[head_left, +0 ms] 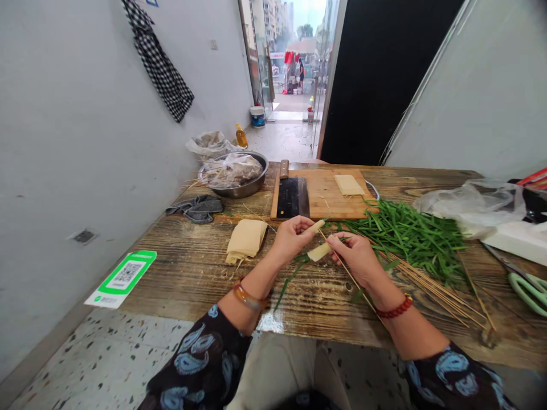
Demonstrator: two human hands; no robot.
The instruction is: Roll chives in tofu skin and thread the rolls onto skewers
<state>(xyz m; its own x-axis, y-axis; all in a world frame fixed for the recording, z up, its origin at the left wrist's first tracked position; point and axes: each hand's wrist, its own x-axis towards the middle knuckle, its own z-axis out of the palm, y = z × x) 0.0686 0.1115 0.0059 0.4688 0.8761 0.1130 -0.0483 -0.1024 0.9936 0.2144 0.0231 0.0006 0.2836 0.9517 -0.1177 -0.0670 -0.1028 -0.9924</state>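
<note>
My left hand point(289, 240) pinches a pale tofu-skin roll point(317, 226) with a bit of green at its end. Closed on a second tofu-skin roll point(318, 252), my right hand point(358, 257) is just to the right and slightly nearer. Long green leaves stick out of that roll and hang toward the table edge. A thin bamboo skewer point(351, 279) runs from the first roll down past my right hand; whether it pierces the second roll I cannot tell. Left of my hands lies a stack of tofu-skin sheets point(248, 238).
Cut chives point(416, 234) and loose bamboo skewers point(431, 287) lie on the right, near green-handled scissors point(527, 290). Behind my hands, a cleaver point(293, 196) and more sheets point(349, 184) rest on a cutting board point(322, 208). A metal bowl point(252, 187) and grey cloth point(196, 208) are left.
</note>
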